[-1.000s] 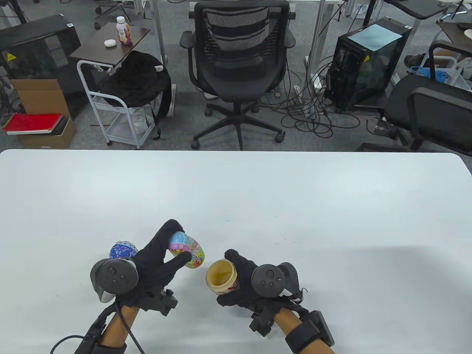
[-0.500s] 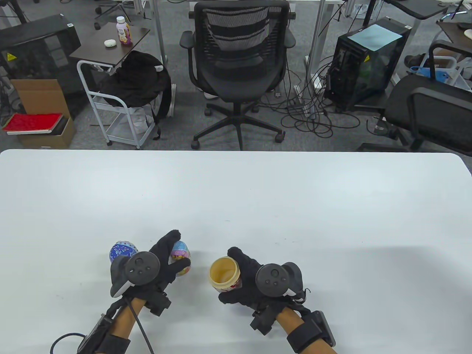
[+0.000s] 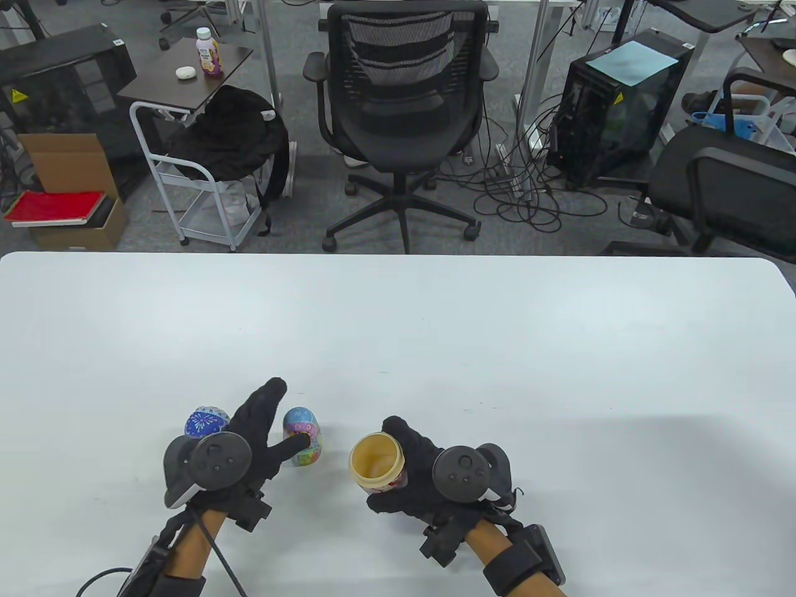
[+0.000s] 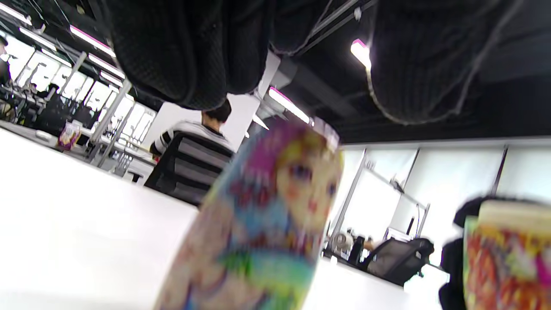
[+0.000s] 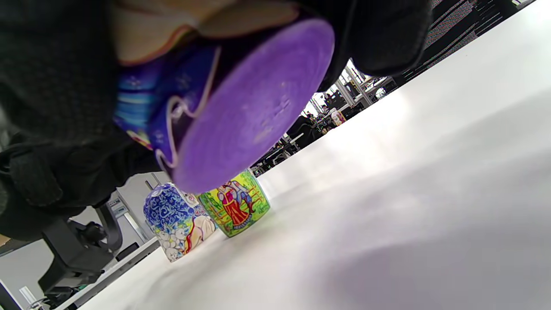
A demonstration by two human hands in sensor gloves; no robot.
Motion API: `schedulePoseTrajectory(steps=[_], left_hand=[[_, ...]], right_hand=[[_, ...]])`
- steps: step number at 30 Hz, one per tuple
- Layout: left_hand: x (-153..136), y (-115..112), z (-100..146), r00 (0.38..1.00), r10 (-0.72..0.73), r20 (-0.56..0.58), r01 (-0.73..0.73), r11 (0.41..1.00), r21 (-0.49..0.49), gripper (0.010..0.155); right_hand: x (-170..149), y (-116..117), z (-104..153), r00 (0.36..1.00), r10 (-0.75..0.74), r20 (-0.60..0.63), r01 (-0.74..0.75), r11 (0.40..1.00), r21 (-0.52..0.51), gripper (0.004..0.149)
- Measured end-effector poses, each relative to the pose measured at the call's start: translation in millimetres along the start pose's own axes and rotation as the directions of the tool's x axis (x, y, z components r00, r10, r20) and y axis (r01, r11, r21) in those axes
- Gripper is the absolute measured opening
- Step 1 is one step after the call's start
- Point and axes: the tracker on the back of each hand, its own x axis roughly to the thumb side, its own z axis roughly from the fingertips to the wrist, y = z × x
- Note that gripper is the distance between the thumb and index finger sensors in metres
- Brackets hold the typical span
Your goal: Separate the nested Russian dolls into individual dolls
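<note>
A small painted doll (image 3: 303,437) stands upright on the white table (image 3: 435,323). My left hand (image 3: 287,410) is spread open around it, index finger off to the far side and thumb close by its near side. In the left wrist view my fingers (image 4: 172,51) hang just above the doll (image 4: 267,215), off it. My right hand (image 3: 388,466) grips the hollow bottom half of the bigger doll (image 3: 373,460), opening up, a little above the table; its purple base (image 5: 254,107) shows in the right wrist view. The blue top half (image 3: 205,423) stands left of my left hand.
The small doll (image 5: 234,206) and the blue top half (image 5: 174,226) stand side by side in the right wrist view. The table's far edge (image 3: 398,255) borders an office chair (image 3: 404,112) and floor clutter.
My left hand tipped the small doll upright, set it down on the table and opened its fingers off it. My right hand has stayed put with the bottom half.
</note>
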Motion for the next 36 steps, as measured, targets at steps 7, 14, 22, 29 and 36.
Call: schedulePoseTrajectory(steps=[7, 14, 22, 29, 36], left_hand=[[-51, 27, 19, 0.897, -0.383, -0.221, 0.350, 0.920, -0.174, 0.101], [-78, 0, 18, 0.902, -0.293, -0.315, 0.190, 0.928, -0.319, 0.103], [-88, -4, 17, 0.911, -0.253, -0.325, 0.179, 0.954, -0.241, 0.095], [-53, 27, 7, 0.957, -0.196, -0.211, 0.163, 0.973, -0.164, 0.095], [4, 43, 3, 0.996, -0.082, -0.019, 0.080, 0.992, -0.092, 0.094]], right_hand=[[2, 4, 0, 0.999, -0.039, 0.014, 0.039, 0.999, 0.013, 0.115], [1, 4, 2, 0.999, -0.024, 0.024, 0.024, 1.000, 0.013, 0.115], [2, 6, 2, 0.999, -0.050, 0.022, 0.049, 0.999, 0.020, 0.116], [4, 10, 0, 0.998, -0.052, 0.021, 0.051, 0.998, 0.040, 0.116], [5, 11, -1, 0.999, -0.028, 0.027, 0.027, 0.999, 0.036, 0.117]])
